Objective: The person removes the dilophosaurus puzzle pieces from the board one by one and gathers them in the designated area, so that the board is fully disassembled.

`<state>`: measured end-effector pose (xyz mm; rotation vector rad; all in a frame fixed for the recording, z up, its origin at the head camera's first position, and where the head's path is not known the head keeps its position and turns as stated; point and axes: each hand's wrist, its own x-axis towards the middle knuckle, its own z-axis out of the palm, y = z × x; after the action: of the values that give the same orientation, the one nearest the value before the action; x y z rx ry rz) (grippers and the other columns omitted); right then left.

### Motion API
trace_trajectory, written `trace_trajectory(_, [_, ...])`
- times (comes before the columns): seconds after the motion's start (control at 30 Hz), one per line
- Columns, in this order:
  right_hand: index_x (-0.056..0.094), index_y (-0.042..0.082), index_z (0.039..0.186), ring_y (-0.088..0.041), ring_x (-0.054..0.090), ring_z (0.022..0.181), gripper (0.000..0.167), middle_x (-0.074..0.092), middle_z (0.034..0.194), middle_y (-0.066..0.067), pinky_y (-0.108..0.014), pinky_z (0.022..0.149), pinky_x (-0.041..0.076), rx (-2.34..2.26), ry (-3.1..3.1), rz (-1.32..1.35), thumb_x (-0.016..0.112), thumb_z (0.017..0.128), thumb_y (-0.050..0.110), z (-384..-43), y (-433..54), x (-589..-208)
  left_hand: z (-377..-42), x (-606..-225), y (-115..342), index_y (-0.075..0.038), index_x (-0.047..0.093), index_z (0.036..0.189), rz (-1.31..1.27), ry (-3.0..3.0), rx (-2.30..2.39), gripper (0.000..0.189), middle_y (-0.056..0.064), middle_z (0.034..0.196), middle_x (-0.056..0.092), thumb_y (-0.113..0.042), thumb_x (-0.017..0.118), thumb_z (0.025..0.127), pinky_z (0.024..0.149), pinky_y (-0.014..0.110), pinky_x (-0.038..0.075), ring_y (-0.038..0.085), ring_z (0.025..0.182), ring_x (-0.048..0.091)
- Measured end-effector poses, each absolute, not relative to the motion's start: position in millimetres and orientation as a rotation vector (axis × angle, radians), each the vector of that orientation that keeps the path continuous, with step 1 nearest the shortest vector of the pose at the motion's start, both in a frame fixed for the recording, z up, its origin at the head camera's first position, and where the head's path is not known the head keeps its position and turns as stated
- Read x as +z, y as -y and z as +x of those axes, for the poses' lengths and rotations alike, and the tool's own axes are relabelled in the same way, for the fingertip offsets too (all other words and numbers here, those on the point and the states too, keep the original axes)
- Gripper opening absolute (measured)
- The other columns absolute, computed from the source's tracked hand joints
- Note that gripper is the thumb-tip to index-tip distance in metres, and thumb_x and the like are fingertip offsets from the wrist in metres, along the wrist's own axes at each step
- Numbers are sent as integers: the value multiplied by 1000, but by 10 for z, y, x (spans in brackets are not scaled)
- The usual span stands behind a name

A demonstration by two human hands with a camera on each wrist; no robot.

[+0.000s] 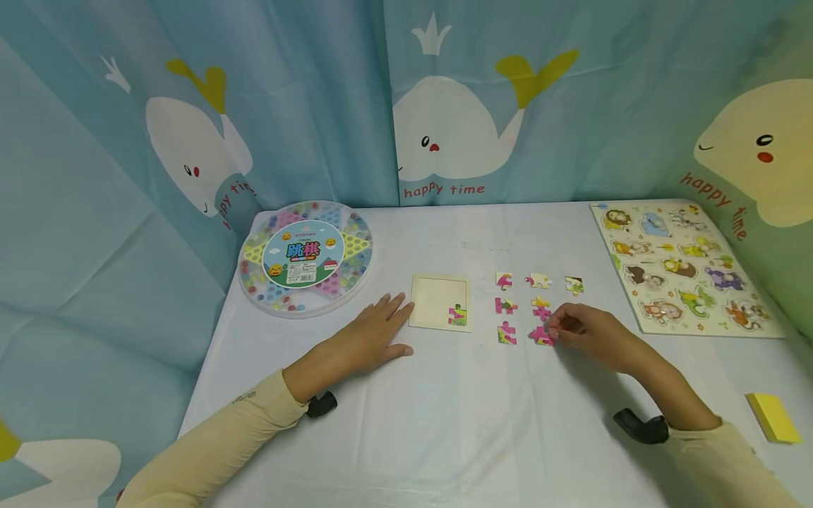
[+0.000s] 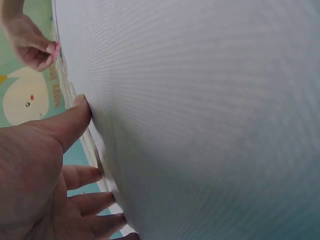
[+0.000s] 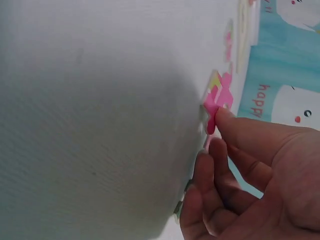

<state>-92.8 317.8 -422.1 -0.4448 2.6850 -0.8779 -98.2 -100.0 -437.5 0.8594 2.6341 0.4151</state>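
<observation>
My left hand [image 1: 368,335] lies with fingers spread on the white tablecloth, its fingertips at the left edge of a square wooden puzzle tray [image 1: 438,281]. One pink and green puzzle piece sits in the tray's lower right corner [image 1: 458,315]. My right hand [image 1: 593,335] pinches a pink puzzle piece [image 3: 212,107] between thumb and fingers, at the lower right of the loose pieces. Several other loose pieces, such as a pink and green one [image 1: 506,333], lie right of the tray. In the left wrist view, the left thumb [image 2: 75,120] touches the cloth.
A round marble board game box [image 1: 305,296] lies at the back left. A wooden animal puzzle board [image 1: 686,271] is at the back right. A yellow block [image 1: 773,418] rests near the right edge. A blue curtain [image 1: 317,106] with whales hangs behind the table.
</observation>
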Motion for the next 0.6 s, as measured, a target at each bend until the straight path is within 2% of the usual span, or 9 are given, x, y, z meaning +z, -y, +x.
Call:
trace_trajectory(0.33, [68, 10, 98, -12, 54, 83, 9, 64, 89, 2, -26, 72, 48, -772, -2780, -481, 76, 97, 9, -941, -3113, -4270, -992, -4410, 993, -7, 25, 168, 846, -2631, 409, 82, 18, 175, 17, -49, 60, 106, 129, 56, 22, 41, 162, 14])
trace_trajectory(0.47, [70, 6, 102, -13, 53, 79, 8, 64, 89, 0, -27, 67, 47, -746, -2822, -531, 76, 97, 8, -973, -3056, -4231, -992, -4400, 995, -7, 24, 168, 845, -2628, 404, 82, 17, 176, 16, -49, 59, 107, 129, 56, 22, 41, 162, 14])
trace_trajectory(0.6, [71, 0, 112, -16, 58, 83, 16, 67, 97, -8, -29, 67, 49, -747, -2866, -568, 74, 98, 6, -1032, -2909, -4159, -987, -4378, 999, -6, 26, 168, 848, -2629, 422, 81, 18, 175, 18, -47, 60, 107, 129, 57, 22, 42, 162, 15])
